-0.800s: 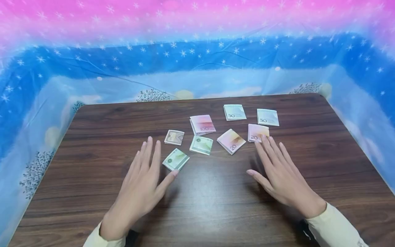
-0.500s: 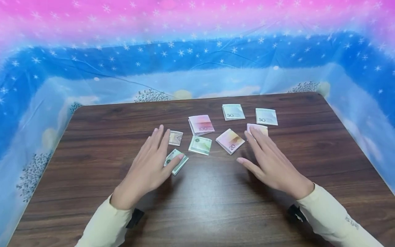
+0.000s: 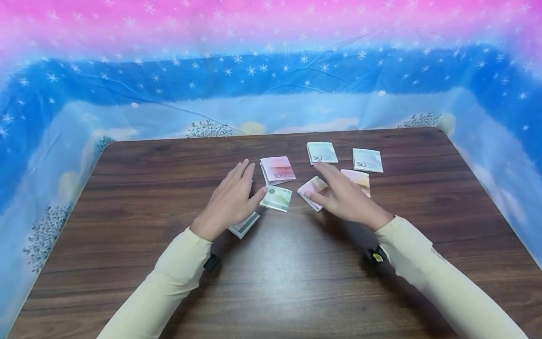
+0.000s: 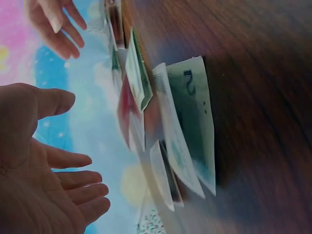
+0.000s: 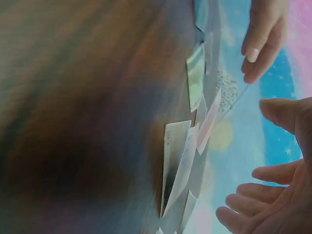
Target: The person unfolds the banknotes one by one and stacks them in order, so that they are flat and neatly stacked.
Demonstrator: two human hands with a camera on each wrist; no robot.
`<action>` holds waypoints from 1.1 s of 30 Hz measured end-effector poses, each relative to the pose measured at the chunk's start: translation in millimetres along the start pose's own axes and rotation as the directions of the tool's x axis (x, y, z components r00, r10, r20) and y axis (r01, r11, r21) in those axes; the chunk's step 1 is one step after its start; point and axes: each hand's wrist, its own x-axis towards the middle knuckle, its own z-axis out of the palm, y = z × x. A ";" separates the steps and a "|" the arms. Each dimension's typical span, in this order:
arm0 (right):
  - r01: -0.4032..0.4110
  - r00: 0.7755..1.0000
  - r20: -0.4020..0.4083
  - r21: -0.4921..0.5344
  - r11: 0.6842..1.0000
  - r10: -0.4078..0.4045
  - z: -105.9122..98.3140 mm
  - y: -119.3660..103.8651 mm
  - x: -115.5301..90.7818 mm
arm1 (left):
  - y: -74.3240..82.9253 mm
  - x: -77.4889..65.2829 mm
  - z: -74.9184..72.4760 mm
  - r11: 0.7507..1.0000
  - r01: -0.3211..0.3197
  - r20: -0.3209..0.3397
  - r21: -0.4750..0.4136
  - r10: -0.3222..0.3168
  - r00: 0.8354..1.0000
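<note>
Head view: the left hand (image 3: 230, 200) and right hand (image 3: 345, 193) reach forward over the table (image 3: 275, 292), fingers extended and thumbs held out, neither having hold of anything. Pale sleeves (image 3: 169, 273) run off the bottom edge. The left hand covers much of a dark-green note (image 3: 245, 226); the right hand partly hides two pink-and-yellow notes (image 3: 312, 186) (image 3: 359, 179). Between the hands lie a pink 100 note (image 3: 277, 170) and a light-green note (image 3: 276, 198); past the right hand are two pale 50 notes (image 3: 322, 153) (image 3: 367, 160). All are folded.

Left wrist view: the left hand's fingers are loosely extended, clear of the notes, and the right hand is cut off at the top. The nearest note stands ajar at its fold; those behind overlap and are hard to separate.

Right wrist view: the right hand has its thumb well apart from its fingers, touching no note. The left hand is cut off above. A pale, blurred note gapes like a wedge.
</note>
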 end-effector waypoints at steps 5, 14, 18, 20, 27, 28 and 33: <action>-0.123 0.992 0.054 0.146 0.982 0.117 0.6 2.0 22.3 | 3.7 11.3 6.1 0.999 -0.016 -0.023 -0.037 0.015 1.000; -0.364 0.931 0.164 0.430 0.826 0.326 7.5 3.8 55.3 | 10.0 29.1 17.5 0.988 -0.148 -0.056 -0.031 0.147 0.988; -0.472 0.880 0.243 0.533 0.702 0.407 11.0 3.8 66.7 | 9.3 35.4 21.3 0.987 -0.162 -0.042 -0.007 0.162 0.986; -0.524 0.849 0.295 0.569 0.634 0.437 12.1 4.1 70.4 | 8.8 37.8 22.7 0.985 -0.172 -0.041 0.008 0.172 0.984; -0.596 0.793 0.373 0.642 0.483 0.482 15.4 2.0 79.2 | 5.3 41.4 26.1 0.988 -0.154 -0.006 0.001 0.154 0.988; -0.598 0.789 0.375 0.651 0.468 0.487 15.9 1.4 80.6 | 4.7 41.8 26.5 0.989 -0.148 -0.001 -0.003 0.148 0.989; -0.597 0.779 0.381 0.692 0.405 0.497 17.2 -2.2 86.2 | 2.4 43.8 28.3 0.992 -0.125 0.018 -0.024 0.126 0.992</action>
